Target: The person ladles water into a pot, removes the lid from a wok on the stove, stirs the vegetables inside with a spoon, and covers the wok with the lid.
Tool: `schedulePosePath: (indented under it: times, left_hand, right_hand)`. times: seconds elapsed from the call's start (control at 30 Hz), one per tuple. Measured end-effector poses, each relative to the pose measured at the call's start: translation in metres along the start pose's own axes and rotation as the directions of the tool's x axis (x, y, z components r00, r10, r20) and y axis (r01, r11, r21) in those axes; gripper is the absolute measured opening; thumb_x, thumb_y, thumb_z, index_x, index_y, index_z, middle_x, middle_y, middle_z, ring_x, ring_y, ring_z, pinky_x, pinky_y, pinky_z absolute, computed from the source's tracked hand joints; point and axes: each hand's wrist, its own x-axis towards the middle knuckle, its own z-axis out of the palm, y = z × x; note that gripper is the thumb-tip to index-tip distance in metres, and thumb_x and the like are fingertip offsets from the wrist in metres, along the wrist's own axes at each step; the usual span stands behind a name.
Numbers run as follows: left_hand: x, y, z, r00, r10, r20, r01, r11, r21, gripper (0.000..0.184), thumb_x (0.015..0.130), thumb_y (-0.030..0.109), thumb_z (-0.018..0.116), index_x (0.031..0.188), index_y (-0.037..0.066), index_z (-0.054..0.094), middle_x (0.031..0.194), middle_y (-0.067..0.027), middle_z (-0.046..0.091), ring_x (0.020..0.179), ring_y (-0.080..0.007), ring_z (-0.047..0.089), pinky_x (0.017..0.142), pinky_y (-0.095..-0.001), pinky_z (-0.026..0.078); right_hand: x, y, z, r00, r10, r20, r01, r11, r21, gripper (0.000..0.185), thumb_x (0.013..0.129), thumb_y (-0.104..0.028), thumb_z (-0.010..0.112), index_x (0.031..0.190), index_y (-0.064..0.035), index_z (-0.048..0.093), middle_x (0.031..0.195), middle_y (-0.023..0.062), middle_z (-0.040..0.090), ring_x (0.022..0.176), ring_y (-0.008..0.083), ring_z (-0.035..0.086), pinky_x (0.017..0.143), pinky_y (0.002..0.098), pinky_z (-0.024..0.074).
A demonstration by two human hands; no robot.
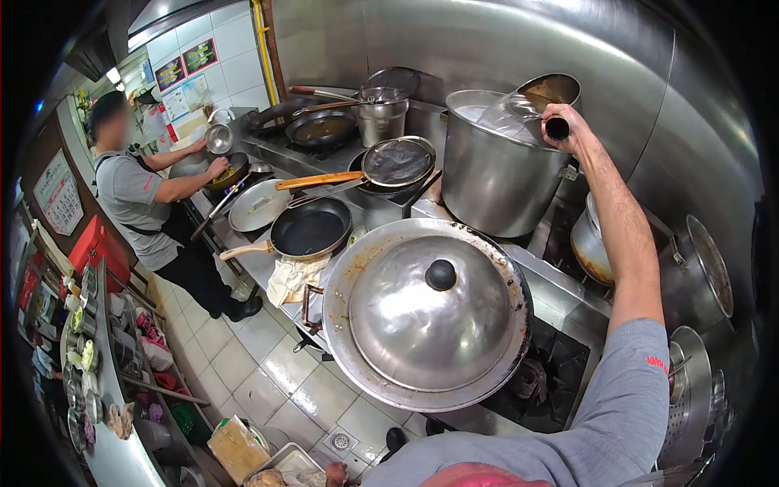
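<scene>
Above right rim of stockpot (497,183): gripping scoop (553,88) with right hand (568,130), nearer than left hand (335,473); aiming handle (557,128) at camera, tipping bowl left, spilling water (511,118) in. Cannot tell left grip, low by tray (302,459).

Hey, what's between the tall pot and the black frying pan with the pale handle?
The head view shows a wooden-handled strainer over a dark pan between the tall pot and the frying pan.

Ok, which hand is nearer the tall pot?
Right. The right hand is close by the tall pot, gripping a handle; the left hand, seemingly at the view's bottom, is far off.
</scene>
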Motion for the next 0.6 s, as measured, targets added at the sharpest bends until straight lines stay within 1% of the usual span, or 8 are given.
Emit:
schedulePosePath:
  times: [0.07, 0.13, 0.17, 0.3, 0.4, 0.47, 0.5, 0.6]
  left_hand:
    - [-0.001, 0.001, 0.0, 1.0, -0.015, 0.0, 0.015, 1.0, -0.016, 0.034, 0.07, 0.033, 0.065, 0.088, 0.004, 0.064, 0.079, -0.0104, 0.064, 0.073, -0.0206, 0.06, 0.066, -0.0316, 0.048]
    - [-0.001, 0.002, -0.002, 1.0, -0.03, 0.0, 0.03, 0.999, -0.027, 0.034, 0.07, 0.033, 0.065, 0.087, 0.004, 0.064, 0.078, -0.0104, 0.064, 0.073, -0.0203, 0.06, 0.065, -0.0314, 0.048]
    - [-0.002, 0.001, -0.003, 0.999, -0.037, 0.002, 0.037, 0.999, -0.036, 0.034, 0.07, 0.033, 0.065, 0.087, 0.003, 0.064, 0.078, -0.0105, 0.064, 0.072, -0.0201, 0.06, 0.065, -0.0313, 0.048]
    - [-0.002, 0.0, -0.006, 0.998, -0.061, -0.002, 0.061, 0.996, -0.058, 0.034, 0.07, 0.033, 0.065, 0.087, 0.003, 0.064, 0.078, -0.0105, 0.064, 0.071, -0.0195, 0.06, 0.065, -0.0309, 0.047]
    - [-0.002, -0.003, -0.009, 0.997, -0.079, -0.004, 0.079, 0.995, -0.064, 0.034, 0.07, 0.033, 0.065, 0.087, 0.002, 0.063, 0.077, -0.0106, 0.064, 0.071, -0.019, 0.06, 0.065, -0.0306, 0.047]
    - [0.0, -0.005, -0.012, 0.996, -0.087, -0.005, 0.086, 0.994, -0.07, 0.034, 0.071, 0.033, 0.065, 0.086, 0.002, 0.063, 0.077, -0.0106, 0.064, 0.07, -0.0187, 0.06, 0.064, -0.0304, 0.047]
    - [-0.003, -0.005, -0.012, 0.995, -0.099, -0.003, 0.098, 0.992, -0.076, 0.033, 0.071, 0.032, 0.065, 0.086, 0.002, 0.063, 0.076, -0.0104, 0.063, 0.069, -0.0186, 0.059, 0.063, -0.0304, 0.047]
    - [-0.002, 0.003, -0.013, 0.993, -0.118, -0.014, 0.116, 0.987, -0.111, 0.031, 0.071, 0.03, 0.064, 0.085, 0.003, 0.063, 0.074, -0.0096, 0.063, 0.066, -0.0182, 0.059, 0.06, -0.0305, 0.047]
  right_hand:
    - [0.002, 0.004, -0.001, 0.999, -0.026, 0.019, 0.026, 0.999, -0.02, 0.011, 0.063, -0.009, 0.055, 0.056, -0.0124, 0.047, 0.054, -0.0006, 0.046, 0.041, 0.0113, 0.044, 0.04, 0.0265, 0.0378]
    - [0.005, 0.008, -0.002, 0.991, -0.083, -0.108, 0.067, 0.988, -0.139, 0.012, 0.062, -0.009, 0.057, 0.057, -0.0118, 0.047, 0.055, 0.0, 0.046, 0.042, 0.0121, 0.044, 0.04, 0.0261, 0.0379]
    - [0.006, 0.009, -0.005, 0.991, -0.093, -0.094, 0.085, 0.993, -0.084, 0.008, 0.061, -0.003, 0.054, 0.058, -0.0053, 0.048, 0.056, 0.0064, 0.051, 0.042, 0.0148, 0.05, 0.038, 0.0249, 0.0418]
    - [0.01, 0.018, -0.01, 0.985, -0.091, -0.148, 0.071, 0.988, -0.138, 0.014, 0.059, -0.005, 0.059, 0.057, -0.0097, 0.046, 0.056, 0.0015, 0.045, 0.043, 0.0137, 0.045, 0.039, 0.0265, 0.0368]
    - [-0.002, 0.02, -0.01, 0.984, -0.127, -0.123, 0.095, 0.967, -0.238, 0.012, 0.058, -0.004, 0.059, 0.056, -0.0076, 0.048, 0.056, 0.0027, 0.046, 0.044, 0.0142, 0.045, 0.039, 0.0278, 0.0346]
    - [-0.011, 0.02, -0.005, 0.964, -0.177, -0.199, 0.098, 0.93, -0.355, 0.009, 0.057, -0.003, 0.058, 0.054, -0.0042, 0.049, 0.056, 0.004, 0.047, 0.045, 0.0148, 0.045, 0.038, 0.029, 0.0322]
    - [-0.01, 0.021, -0.008, 0.963, -0.176, -0.203, 0.096, 0.931, -0.352, 0.009, 0.057, -0.003, 0.058, 0.054, -0.0042, 0.049, 0.056, 0.004, 0.047, 0.045, 0.0148, 0.045, 0.038, 0.029, 0.0322]
    - [-0.012, 0.02, -0.013, 0.965, -0.221, -0.144, 0.133, 0.879, -0.458, 0.009, 0.056, -0.003, 0.058, 0.054, -0.0007, 0.05, 0.057, 0.0057, 0.049, 0.046, 0.0158, 0.046, 0.039, 0.0298, 0.0322]
